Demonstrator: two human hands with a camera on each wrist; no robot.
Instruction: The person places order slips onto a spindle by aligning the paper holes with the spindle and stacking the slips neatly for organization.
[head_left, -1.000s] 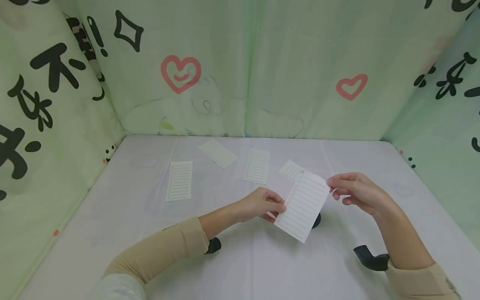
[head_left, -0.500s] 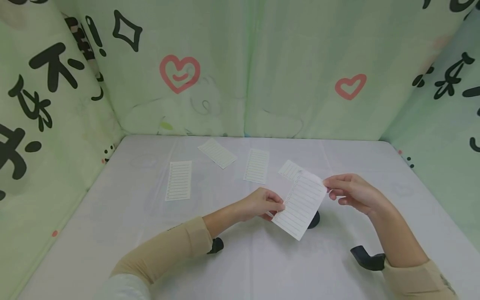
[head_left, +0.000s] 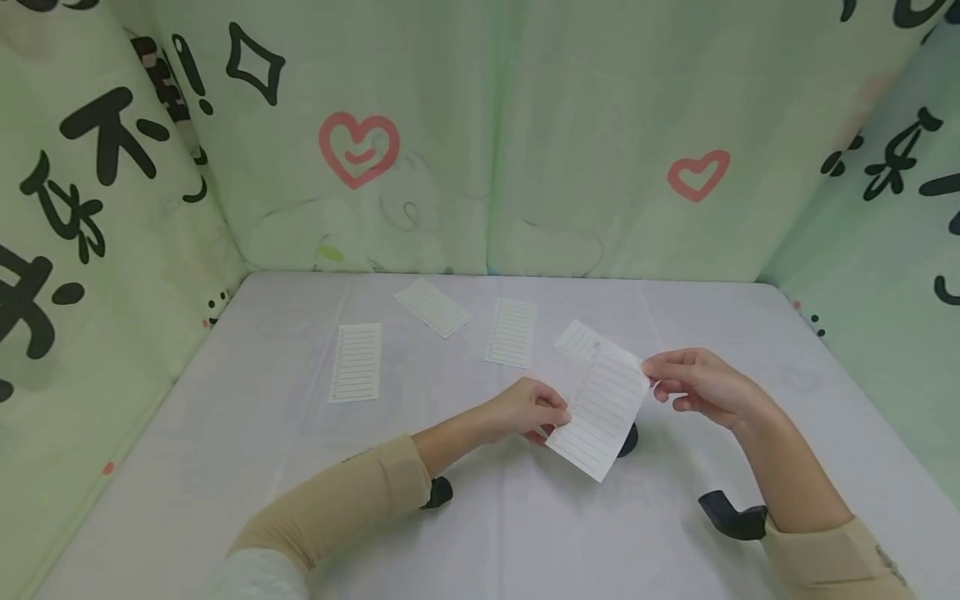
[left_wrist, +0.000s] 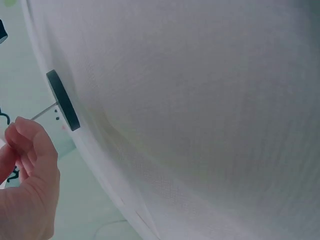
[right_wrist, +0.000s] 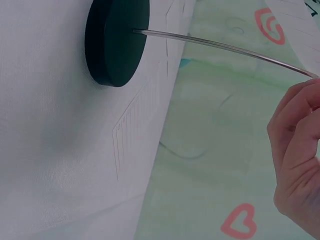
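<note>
A white lined note card [head_left: 600, 408] is held tilted above the table between both hands. My left hand [head_left: 525, 410] pinches its lower left edge between thumb and fingers. At the upper right corner, my right hand [head_left: 705, 387] pinches the card with thumb and index finger. Behind the card stands a round black base [right_wrist: 117, 45], mostly hidden in the head view. A thin, bent metal rod [right_wrist: 220, 45] rises from it to the right hand's fingertips; whether they touch it, I cannot tell. Part of the card also appears in the right wrist view.
Several smaller lined cards lie farther back on the white table [head_left: 225, 467], one of them a card [head_left: 356, 362] at the left. Another card [head_left: 577, 337] is partly covered by the held one. Patterned green curtains [head_left: 570, 167] enclose the back and sides.
Both hands and the note card have shifted slightly left in the head view, mostly along with the whole scene. Both grips look the same.
</note>
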